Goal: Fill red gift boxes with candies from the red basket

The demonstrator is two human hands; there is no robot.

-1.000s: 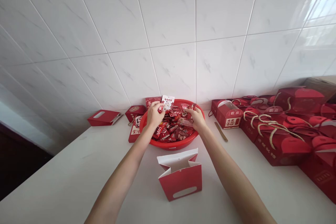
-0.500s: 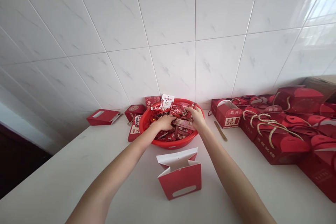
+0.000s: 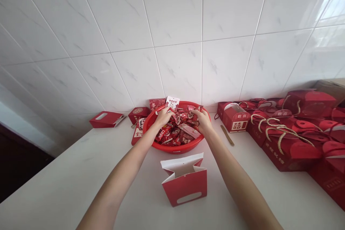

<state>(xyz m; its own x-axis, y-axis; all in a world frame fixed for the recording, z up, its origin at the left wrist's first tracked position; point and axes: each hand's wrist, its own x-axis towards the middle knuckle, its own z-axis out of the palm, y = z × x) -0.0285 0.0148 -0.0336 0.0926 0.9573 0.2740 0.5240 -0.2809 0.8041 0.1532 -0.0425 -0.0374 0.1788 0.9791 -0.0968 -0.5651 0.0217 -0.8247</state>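
A red plastic basket full of red-wrapped candies stands by the wall. Over its left part, my left hand has its fingers closed at a red candy packet. On the basket's right side my right hand pinches another wrapped candy between thumb and fingers. In front of the basket, nearer to me, an open red paper gift box stands upright with its top flaps apart. A white printed card leans at the basket's back edge.
Many red gift boxes with rope handles crowd the right side. A small red box and a thin brown strip lie right of the basket. To its left are a flat red box and a hexagonal box. White tiles rise behind.
My left hand has shifted up and slightly left within the basket, from the middle of the candies to a packet near the back. My right hand stays almost in place with its candy.
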